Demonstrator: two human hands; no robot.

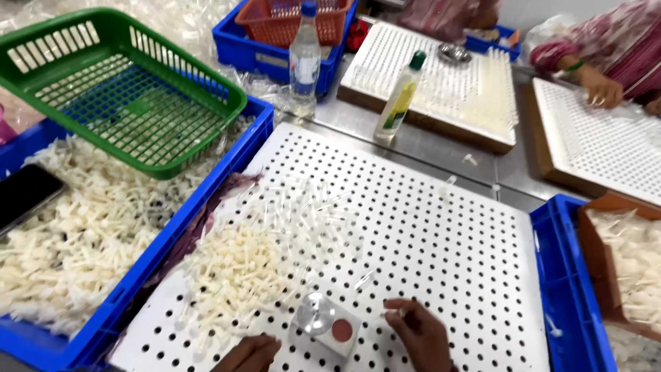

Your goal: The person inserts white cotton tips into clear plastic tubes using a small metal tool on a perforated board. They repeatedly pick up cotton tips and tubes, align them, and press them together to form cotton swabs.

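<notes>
1. Head view, far left: a blue bin [103, 303] full of small white plastic pieces, with a dark phone [24, 196] lying on them and an empty green basket [124, 89] resting across its far rim.
2. Centre: a white board with holes [427, 234] lies flat on the metal surface [427, 148]; a loose heap of white pieces [241, 265] sits on its near-left part.
3. The left hand [251, 353] rests at the board's near edge, just below the heap; its fingers are mostly cut off, so I cannot tell whether they grip anything.
4. Just beside it stands a small clear box with a pink disc [330, 327].
5. The right hand [420, 331] has its fingers pinched on one thin white piece [390, 314] over the board.
6. To seat a piece well, it probably needs holding upright over one hole and pressing straight down, with the heap within reach.
7. Far right: another person's hand [602, 89] works at a second board [606, 151].
</notes>
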